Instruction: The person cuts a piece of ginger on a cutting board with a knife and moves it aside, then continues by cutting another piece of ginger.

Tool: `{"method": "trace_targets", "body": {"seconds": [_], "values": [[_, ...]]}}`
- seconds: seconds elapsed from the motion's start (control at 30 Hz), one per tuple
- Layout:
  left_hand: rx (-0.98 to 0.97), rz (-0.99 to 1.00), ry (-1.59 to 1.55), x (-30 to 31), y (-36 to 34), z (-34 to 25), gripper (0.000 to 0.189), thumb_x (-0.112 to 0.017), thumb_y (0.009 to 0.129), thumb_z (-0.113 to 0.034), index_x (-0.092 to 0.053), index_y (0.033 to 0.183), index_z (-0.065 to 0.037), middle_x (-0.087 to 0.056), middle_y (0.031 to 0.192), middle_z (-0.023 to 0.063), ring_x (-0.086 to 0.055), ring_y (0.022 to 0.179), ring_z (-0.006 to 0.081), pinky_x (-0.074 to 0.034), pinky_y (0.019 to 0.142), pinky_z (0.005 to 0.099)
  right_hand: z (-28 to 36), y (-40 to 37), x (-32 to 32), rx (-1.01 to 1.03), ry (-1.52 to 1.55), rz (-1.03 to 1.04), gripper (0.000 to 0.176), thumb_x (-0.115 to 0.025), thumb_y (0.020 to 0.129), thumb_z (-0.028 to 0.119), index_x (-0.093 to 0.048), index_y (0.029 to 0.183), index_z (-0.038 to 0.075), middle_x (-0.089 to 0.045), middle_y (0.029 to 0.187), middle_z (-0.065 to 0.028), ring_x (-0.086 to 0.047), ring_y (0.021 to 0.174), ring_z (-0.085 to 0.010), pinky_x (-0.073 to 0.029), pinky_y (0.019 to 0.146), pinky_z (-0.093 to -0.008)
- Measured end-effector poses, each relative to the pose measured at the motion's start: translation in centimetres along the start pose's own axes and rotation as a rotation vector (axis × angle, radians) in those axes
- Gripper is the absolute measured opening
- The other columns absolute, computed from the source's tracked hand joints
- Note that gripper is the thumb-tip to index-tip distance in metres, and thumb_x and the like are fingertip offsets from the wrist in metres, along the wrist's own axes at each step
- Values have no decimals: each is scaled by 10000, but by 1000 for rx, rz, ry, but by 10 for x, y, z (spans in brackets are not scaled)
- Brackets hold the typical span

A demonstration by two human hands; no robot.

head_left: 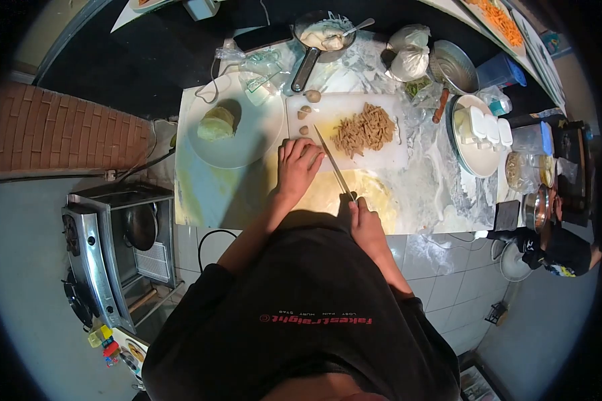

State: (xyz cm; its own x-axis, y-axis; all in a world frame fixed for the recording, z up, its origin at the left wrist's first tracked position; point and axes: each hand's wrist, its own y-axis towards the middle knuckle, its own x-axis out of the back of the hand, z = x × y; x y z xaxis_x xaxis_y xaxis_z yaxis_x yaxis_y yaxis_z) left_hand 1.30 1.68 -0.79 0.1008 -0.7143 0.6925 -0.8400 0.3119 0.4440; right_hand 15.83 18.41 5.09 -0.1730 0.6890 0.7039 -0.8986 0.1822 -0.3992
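My right hand [366, 220] is closed round the dark handle of a long knife [333, 160], whose blade points up and left across the white cutting board [398, 107]. My left hand [297, 170] lies at the board's lower left edge, beside the blade, fingers bent and close together; whatever is under its fingertips is hidden. A heap of brown chopped strips [366, 131] lies on the board to the right of the knife. Small brown pieces [304, 112] sit near the board's left edge, with a rounder one [313, 96] at its top.
Left of the board, a large plate [251, 144] holds a pale green cabbage [217, 124]. Behind stands a pan [306, 69] with white contents and a spoon. Bags, a metal bowl [453, 67] and a plate with white containers [478, 160] are at the right. Another person [568, 250] is at far right.
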Motion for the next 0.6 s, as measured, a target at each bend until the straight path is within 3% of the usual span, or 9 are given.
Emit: {"method": "trace_targets", "body": {"seconds": [0.37, 0.6], "values": [[62, 2, -22, -5, 0, 3, 110, -763, 818, -201, -704, 882, -134, -596, 1009, -19, -529, 964, 219, -385, 807, 381, 17, -2, 0, -97, -42, 89, 315, -392, 1073, 275, -464, 1164, -18, -650, 837, -338, -631, 788, -527, -504, 684, -604], [72, 15, -53, -5, 1, 4, 111, -769, 809, -179, -726, 899, -129, -598, 1014, -23, -532, 966, 215, -389, 818, 372, 7, 3, -9, -109, -51, 110, 317, -433, 1057, 268, -450, 1201, -14, -649, 820, -334, -640, 759, -527, -513, 648, -602]]}}
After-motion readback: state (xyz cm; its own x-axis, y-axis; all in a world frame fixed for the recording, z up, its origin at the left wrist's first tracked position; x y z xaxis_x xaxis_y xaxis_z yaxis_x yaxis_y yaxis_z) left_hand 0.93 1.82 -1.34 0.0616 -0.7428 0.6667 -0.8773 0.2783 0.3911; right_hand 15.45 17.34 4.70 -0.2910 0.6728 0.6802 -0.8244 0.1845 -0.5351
